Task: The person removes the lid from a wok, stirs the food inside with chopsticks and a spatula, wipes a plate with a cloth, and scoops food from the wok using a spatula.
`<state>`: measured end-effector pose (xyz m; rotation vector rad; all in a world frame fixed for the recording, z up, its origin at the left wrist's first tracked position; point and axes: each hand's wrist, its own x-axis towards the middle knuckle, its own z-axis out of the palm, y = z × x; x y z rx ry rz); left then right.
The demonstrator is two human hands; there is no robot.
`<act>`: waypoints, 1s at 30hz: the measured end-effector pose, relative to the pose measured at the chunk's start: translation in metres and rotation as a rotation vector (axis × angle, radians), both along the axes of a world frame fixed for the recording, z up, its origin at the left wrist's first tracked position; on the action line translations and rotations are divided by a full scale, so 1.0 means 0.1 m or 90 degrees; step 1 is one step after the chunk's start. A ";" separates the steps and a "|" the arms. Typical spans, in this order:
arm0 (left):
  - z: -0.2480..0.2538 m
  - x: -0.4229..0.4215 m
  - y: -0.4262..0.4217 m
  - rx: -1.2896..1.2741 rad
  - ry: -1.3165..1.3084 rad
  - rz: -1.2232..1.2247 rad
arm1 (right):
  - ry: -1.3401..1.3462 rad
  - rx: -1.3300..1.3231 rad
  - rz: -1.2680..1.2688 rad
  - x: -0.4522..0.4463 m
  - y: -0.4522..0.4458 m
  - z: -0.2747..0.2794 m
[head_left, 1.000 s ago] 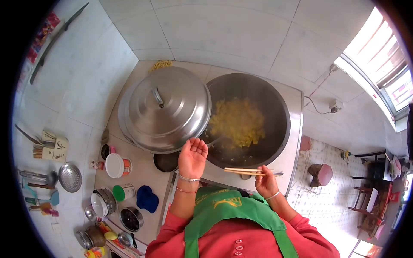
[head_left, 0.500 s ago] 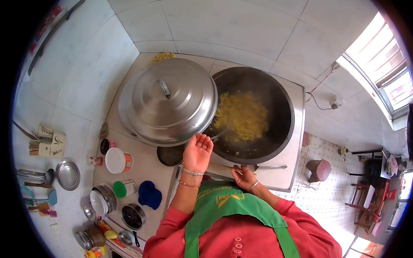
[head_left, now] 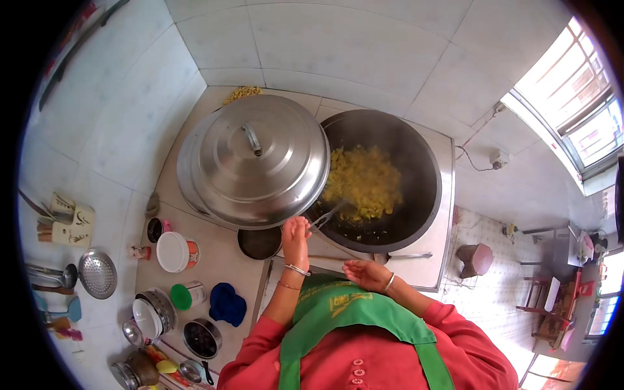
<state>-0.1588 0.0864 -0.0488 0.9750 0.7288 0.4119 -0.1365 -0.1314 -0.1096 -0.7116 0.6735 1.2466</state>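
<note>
My left hand [head_left: 296, 242] is raised by the lower edge of the large metal lid [head_left: 221, 156], fingers together and seen mostly edge-on. Right beside its fingers is the metal handle of a cooking spatula [head_left: 333, 213], which rests over the wok's rim with its head in the food; I see no grip on it. My right hand [head_left: 368, 274] is open, palm partly up, fingers pointing left, above the stove's front edge. Steaming yellow chopped food [head_left: 364, 179] lies in the big dark wok [head_left: 419, 195]. A long-handled metal tool [head_left: 409, 255] lies just past my right hand.
A dark pan [head_left: 259, 243] sits partly under the lid. On the left counter are a white tub [head_left: 173, 252], a green-lidded jar [head_left: 182, 296], a blue cloth [head_left: 227, 305] and a metal pot [head_left: 202, 338]. A stool [head_left: 474, 260] stands on the floor at right.
My left hand has turned from palm up to nearly edge-on and come slightly lower. My right hand has let go of a thin wooden stick and opened, fingers now pointing left. The view has shifted slightly.
</note>
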 end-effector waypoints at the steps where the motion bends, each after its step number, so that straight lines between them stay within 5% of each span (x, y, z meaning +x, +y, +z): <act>1: -0.07 -0.02 0.01 0.091 0.021 0.006 | -0.068 0.013 0.035 0.06 0.04 0.25; 5: -0.47 -0.05 0.04 0.380 0.075 -0.022 | -0.271 0.022 0.073 0.41 0.27 0.60; 7: -0.32 -0.02 -0.06 0.145 0.055 -0.078 | -0.342 -0.003 0.069 0.60 0.43 0.65; 12: -0.29 0.05 -0.40 0.161 0.004 -0.165 | -0.408 -0.185 0.081 0.85 0.74 0.71; 15: -0.34 0.12 -0.60 0.256 -0.035 -0.247 | -0.353 -0.160 0.094 0.96 0.59 0.41; 17: -0.05 0.13 -0.73 0.083 -0.047 -0.408 | -0.352 -0.206 0.141 0.99 0.44 0.43; 20: -0.13 0.15 -0.85 0.035 -0.076 -0.451 | -0.387 -0.293 0.241 1.15 0.19 0.42; 22: -0.16 0.16 -0.80 0.078 -0.063 -0.465 | -0.469 -0.387 0.377 1.34 0.05 0.64; 30: -0.17 0.26 -0.77 0.061 -0.059 -0.391 | -0.863 -0.668 0.303 1.68 -0.09 0.25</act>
